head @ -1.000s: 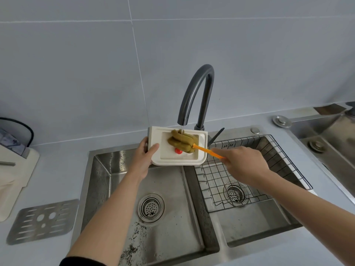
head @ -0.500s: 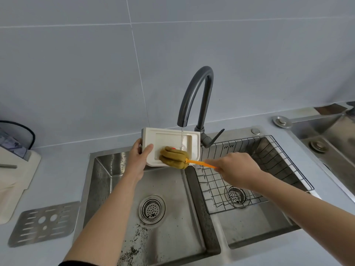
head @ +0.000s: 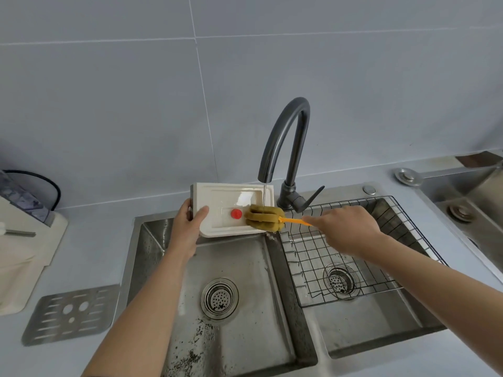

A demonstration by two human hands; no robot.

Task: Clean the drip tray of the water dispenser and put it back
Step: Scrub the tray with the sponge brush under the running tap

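Left hand (head: 187,227) grips tilted drip tray (head: 217,197); right hand (head: 345,229) holds sponge brush (head: 264,221) against it.

Drip tray (head: 231,202): near left corner was covered by the thumb of the left hand (head: 187,227); right end of its basin lay hidden under the head of the sponge brush (head: 262,221).
Brush handle: rear end was buried in the right hand (head: 345,229); that hand's fingertips were out of sight.
Wire rack (head: 340,254): right side was partly hidden behind the right forearm.
Water dispenser (head: 21,240): at the counter's left edge, cropped by the frame.
Second sink (head: 468,202): at the counter's right end, cropped.
Brown object (head: 481,157): far right corner, unidentifiable.
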